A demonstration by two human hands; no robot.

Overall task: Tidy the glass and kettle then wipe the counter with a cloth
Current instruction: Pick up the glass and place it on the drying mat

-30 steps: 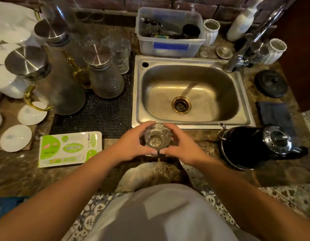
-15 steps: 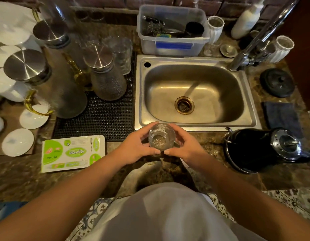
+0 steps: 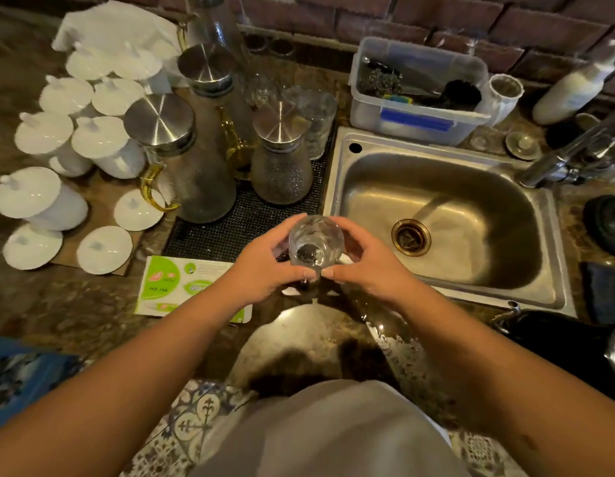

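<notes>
A clear drinking glass [image 3: 315, 243] is held upright between both hands, above the counter's front strip where the black drying mat [image 3: 230, 232] meets the sink [image 3: 337, 173]. My left hand [image 3: 264, 266] curls round its left side and my right hand [image 3: 364, 266] round its right side. The black kettle [image 3: 571, 349] with a chrome lid knob lies at the right edge on the counter, partly cut off by the frame. A dark blue cloth [image 3: 605, 290] lies folded right of the sink.
Glass jugs with steel lids [image 3: 282, 160] and tumblers stand on the mat. White lidded cups [image 3: 41, 197] crowd the left counter. A green-and-white packet [image 3: 168, 287] lies under my left forearm. A plastic tub [image 3: 416, 108], faucet [image 3: 574, 156], black lid [image 3: 609, 222] ring the sink.
Both hands have carried the glass leftward and away from me, from in front of the sink's middle to the edge between mat and sink. The view has swung left too.
</notes>
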